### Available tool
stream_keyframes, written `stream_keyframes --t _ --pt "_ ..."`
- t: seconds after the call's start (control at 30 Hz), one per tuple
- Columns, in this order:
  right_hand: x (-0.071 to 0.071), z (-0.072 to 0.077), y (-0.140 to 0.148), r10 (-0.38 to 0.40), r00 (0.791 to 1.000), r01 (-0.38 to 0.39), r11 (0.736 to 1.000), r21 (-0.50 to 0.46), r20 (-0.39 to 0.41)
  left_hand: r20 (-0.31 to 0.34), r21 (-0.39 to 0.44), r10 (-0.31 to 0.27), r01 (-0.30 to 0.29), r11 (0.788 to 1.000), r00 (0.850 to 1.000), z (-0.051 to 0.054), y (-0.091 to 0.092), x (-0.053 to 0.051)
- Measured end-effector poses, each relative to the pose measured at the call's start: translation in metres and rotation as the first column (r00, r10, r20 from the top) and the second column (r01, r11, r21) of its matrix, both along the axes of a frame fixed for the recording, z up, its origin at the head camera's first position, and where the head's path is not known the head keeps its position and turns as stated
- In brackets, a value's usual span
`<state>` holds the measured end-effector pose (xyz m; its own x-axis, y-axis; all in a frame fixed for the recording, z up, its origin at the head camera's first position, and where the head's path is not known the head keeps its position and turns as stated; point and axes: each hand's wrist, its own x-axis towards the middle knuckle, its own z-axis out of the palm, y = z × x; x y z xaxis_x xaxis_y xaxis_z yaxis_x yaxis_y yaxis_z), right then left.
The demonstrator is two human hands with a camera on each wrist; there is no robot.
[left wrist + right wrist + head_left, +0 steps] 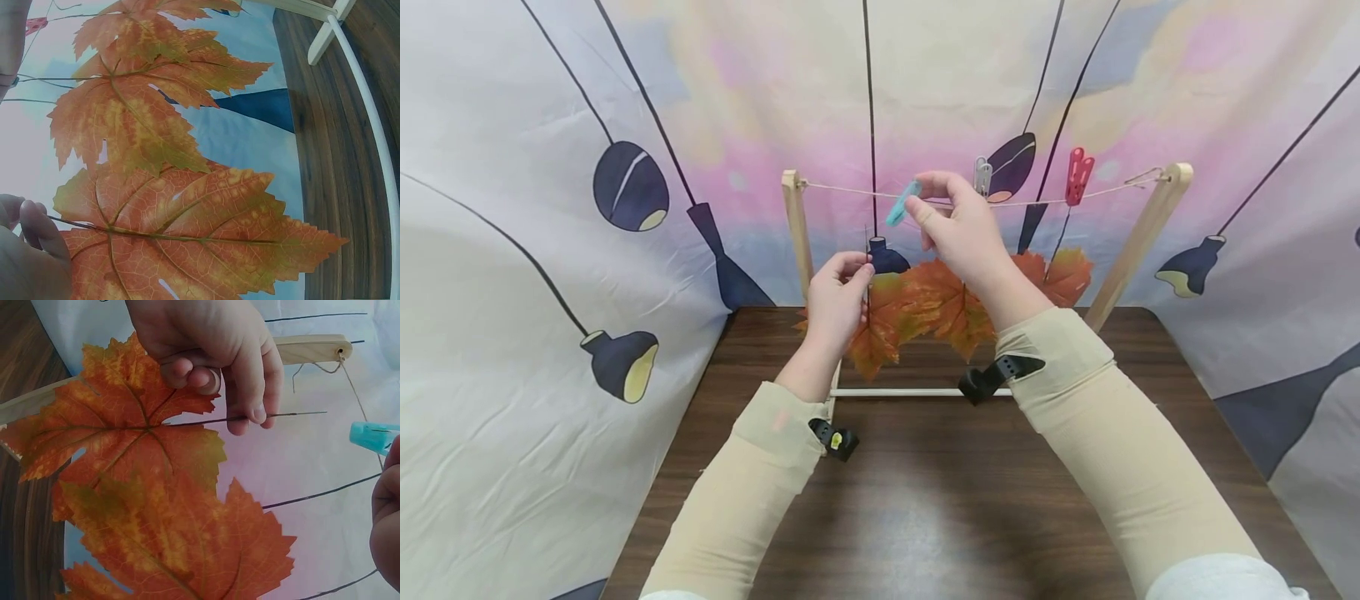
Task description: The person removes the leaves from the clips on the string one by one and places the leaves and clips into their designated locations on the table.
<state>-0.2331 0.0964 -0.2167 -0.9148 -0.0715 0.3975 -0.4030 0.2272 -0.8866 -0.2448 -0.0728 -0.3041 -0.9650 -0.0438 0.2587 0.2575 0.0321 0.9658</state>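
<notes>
Hung with pastel cloth (790, 83) at twelve o'clock; printed with a round dark lamp (625, 187) at ten o'clock, a flared lamp (1191, 265) at three; below, a brown wooden table (925, 542), shiny at six.

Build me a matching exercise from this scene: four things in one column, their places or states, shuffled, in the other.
Things:
1. Turquoise clothespin
2. Red clothespin
3. Left hand
4. White bar

Places or states:
A. Clipped on the string, near the right wooden post
B. Pinching a leaf stem
C. Running across below the orange leaves in the head view
D. Held between the thumb and fingers of the right hand

Right pairs: 1-D, 2-A, 3-B, 4-C
</notes>
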Motion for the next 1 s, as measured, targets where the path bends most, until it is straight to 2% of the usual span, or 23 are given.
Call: stream_keyframes --t 0.2,0.43,1.0 --pt "0.001 -0.006 0.002 0.005 1.0 -0.006 1.0 -0.027 -0.013 -0.011 -0.007 0.015 -0.015 1.0 1.0 -0.003 -0.001 0.001" --pt "0.002 -0.012 0.003 0.002 0.999 -0.004 0.998 -0.063 -0.043 0.004 -0.007 0.029 -0.029 1.0 1.0 -0.005 -0.002 0.002" --pt "0.007 -0.024 0.011 -0.011 0.999 0.01 1.0 -0.017 -0.039 0.005 -0.004 0.035 -0.035 0.999 0.999 -0.01 -0.004 0.004"
